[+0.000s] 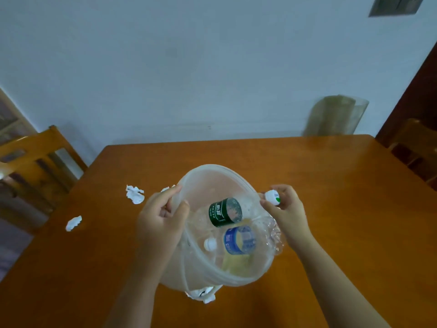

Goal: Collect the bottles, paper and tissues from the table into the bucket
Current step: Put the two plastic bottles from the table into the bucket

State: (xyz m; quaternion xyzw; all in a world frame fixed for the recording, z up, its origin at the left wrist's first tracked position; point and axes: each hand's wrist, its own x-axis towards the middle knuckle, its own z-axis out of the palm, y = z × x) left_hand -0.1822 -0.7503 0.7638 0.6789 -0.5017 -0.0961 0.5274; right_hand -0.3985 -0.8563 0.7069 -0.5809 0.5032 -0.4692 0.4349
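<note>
Two bottles lay in the translucent bucket (220, 275) on the table (331, 185), one with a green label (224, 213), one with a blue label (240, 240); the print on both was too blurred to read. The left hand (160, 216) pinched the bucket's rim. The right hand (287, 209) closed its fingers on a white-capped bottle (273, 197) at the far rim. It should be tipped clear inside before letting go. Tissues (134, 194) lay apart on the table's left

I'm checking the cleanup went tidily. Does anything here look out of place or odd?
Yes. Crumpled tissues and lie loose on the table, and another wad sits pinned under the bucket. The right hand holds a clear bottle lying across the bucket's rim, not yet inside.
</note>
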